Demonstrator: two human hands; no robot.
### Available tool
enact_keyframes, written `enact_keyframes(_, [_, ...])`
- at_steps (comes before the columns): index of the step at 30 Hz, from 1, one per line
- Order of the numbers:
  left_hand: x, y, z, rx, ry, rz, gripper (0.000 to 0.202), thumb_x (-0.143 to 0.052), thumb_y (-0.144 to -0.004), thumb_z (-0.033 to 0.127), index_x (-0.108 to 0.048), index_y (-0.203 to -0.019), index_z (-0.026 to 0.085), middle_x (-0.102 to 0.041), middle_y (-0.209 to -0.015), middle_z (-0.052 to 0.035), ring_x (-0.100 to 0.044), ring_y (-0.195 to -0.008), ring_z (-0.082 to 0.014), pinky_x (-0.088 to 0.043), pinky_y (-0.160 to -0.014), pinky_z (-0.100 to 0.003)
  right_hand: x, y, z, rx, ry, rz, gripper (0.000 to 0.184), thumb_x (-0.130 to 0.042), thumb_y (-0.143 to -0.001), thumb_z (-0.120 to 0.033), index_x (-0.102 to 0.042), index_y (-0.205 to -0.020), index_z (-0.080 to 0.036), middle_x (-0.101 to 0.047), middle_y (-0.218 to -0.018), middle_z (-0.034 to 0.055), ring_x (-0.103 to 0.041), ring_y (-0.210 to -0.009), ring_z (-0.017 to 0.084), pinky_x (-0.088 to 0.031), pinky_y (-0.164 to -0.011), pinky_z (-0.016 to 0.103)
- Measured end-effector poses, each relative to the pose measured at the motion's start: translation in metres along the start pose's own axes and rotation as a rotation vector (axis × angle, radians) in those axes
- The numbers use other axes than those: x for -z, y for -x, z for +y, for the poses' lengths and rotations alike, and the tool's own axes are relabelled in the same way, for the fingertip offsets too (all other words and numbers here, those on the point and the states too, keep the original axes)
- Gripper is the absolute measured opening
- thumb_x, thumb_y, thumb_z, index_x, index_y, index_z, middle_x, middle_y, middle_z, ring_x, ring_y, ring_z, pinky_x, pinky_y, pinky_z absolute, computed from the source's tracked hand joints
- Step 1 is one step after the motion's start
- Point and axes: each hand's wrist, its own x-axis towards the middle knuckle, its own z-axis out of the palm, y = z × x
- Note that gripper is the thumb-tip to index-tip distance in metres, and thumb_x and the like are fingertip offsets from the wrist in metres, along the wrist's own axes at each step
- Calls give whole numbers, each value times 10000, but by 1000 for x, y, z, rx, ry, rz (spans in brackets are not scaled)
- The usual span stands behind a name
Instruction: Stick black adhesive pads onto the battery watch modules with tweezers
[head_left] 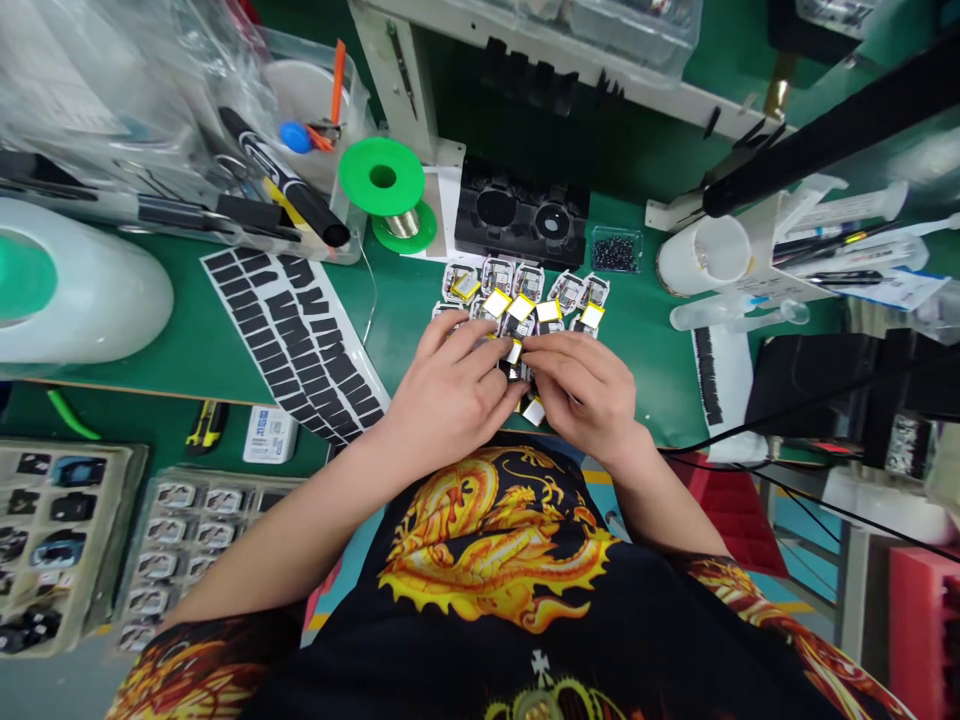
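Head view: left hand and right hand together, fingertips meeting on small flat rectangular circuit modules with yellow-edged white labels, which lie clustered between and just ahead of the hands on a green workbench mat. Nearby: a black sheet of rectangular foam pads, left of the hands, and a green spool of wire. Printing on a small white box is too small to read.
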Motion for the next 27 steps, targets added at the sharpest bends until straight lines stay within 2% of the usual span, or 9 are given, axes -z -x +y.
enact_keyframes(8, [0,-1,0,-6,2,-2,192,-715,-1063,263,-837,-938,185,-836,-1292,-109,-716,-1310,-359,-531,-1213,-635,1,3,-4,-3,5,21,411,-673,-1009,-46,-734,-1335,-288,-859,-1242,76,-841,-1108,253,-732,-961,485])
enact_keyframes(12, [0,0,-1,-14,-4,-7,203,-711,-1067,268,-837,-933,183,-831,-1301,-115,-712,-1317,-359,-530,-1212,-630,3,0,-6,7,2,44,391,-679,-1000,-34,-739,-1311,-263,-862,-1222,92,-842,-1087,249,-729,-947,478])
enact_keyframes(19, [2,0,0,-17,-7,-19,193,-709,-1057,251,-855,-945,192,-827,-1295,-124,-705,-1309,-362,-533,-1212,-647,6,-7,-4,-51,-22,-3,320,-661,-1022,-74,-756,-1249,-278,-866,-1202,75,-845,-1080,244,-717,-944,486])
enact_keyframes(27, [0,1,-2,-5,7,-28,190,-700,-1060,259,-847,-956,198,-824,-1289,-121,-700,-1336,-359,-526,-1229,-652,0,-3,-2,6,8,-26,387,-663,-1015,-52,-732,-1325,-273,-853,-1252,94,-835,-1135,256,-721,-983,488])
